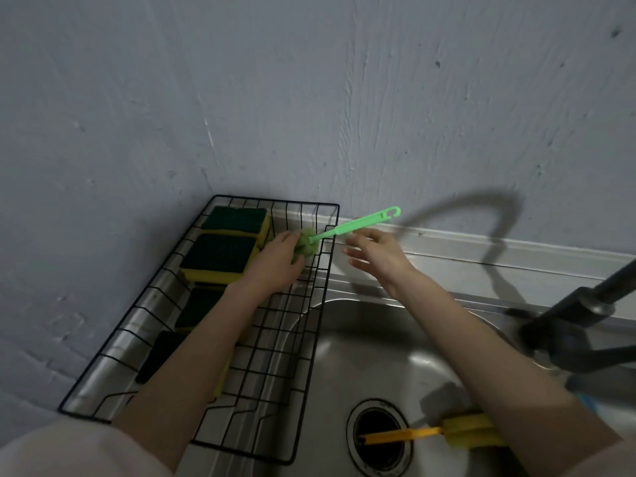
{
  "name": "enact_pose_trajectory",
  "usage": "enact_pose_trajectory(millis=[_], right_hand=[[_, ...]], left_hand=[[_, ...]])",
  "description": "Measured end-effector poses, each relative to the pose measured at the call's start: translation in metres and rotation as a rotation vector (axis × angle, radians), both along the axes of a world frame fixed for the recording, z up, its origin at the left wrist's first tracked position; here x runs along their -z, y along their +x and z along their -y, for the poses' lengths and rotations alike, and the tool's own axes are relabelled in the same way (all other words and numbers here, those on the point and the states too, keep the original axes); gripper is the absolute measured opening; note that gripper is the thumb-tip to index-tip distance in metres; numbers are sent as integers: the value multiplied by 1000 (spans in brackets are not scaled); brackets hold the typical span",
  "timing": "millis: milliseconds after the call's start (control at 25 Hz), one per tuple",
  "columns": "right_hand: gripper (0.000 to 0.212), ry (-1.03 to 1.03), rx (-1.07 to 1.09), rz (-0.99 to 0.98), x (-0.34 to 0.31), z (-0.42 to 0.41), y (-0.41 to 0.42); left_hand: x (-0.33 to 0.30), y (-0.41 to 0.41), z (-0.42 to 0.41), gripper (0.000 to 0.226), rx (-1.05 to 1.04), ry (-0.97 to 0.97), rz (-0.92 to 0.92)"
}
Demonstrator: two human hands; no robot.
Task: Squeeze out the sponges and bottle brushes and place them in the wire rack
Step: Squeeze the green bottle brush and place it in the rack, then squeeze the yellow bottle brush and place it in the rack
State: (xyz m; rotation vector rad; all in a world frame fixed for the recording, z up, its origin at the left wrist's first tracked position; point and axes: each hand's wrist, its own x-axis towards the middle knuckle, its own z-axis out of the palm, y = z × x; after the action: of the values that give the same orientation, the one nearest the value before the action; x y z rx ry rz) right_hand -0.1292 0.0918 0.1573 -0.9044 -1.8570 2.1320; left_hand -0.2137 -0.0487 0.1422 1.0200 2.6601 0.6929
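Note:
A green bottle brush (354, 224) lies slanted over the far right corner of the black wire rack (313, 325). My left hand (275, 263) grips its green sponge head inside the rack. The handle sticks out past the rack's rim toward the wall. My right hand (375, 251) hovers open just below the handle, fingers spread and not touching it. Several yellow sponges with dark green scrub tops (220, 258) lie in a row along the rack's left side. A yellow bottle brush (430, 437) lies in the steel sink (378, 356), its handle over the drain.
The rack sits left of the sink basin against a grey wall corner. The drain hole (378, 438) is at the sink's bottom. A dark faucet (578, 325) reaches in from the right above the basin. A steel backsplash ledge (481, 246) runs along the wall.

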Motion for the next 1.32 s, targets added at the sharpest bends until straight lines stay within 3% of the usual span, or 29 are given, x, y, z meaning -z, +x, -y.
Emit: enact_pose_trajectory(millis=[120, 320, 520, 760, 1040, 1320], right_hand=[[35, 43, -11, 53, -8, 1, 19], [35, 289, -37, 99, -26, -1, 65], [32, 505, -97, 173, -21, -9, 114], [33, 629, -199, 343, 25, -29, 165], [55, 769, -517, 718, 97, -50, 197], [50, 920, -758, 942, 143, -58, 204]], left_hand=[[-17, 14, 3, 47, 39, 1, -24], [-58, 55, 0, 33, 88, 41, -85], [-63, 108, -17, 33, 136, 103, -115], [-1, 160, -40, 31, 283, -8, 74], [97, 197, -52, 41, 281, -238, 358], [157, 209, -70, 48, 385, -390, 413]])
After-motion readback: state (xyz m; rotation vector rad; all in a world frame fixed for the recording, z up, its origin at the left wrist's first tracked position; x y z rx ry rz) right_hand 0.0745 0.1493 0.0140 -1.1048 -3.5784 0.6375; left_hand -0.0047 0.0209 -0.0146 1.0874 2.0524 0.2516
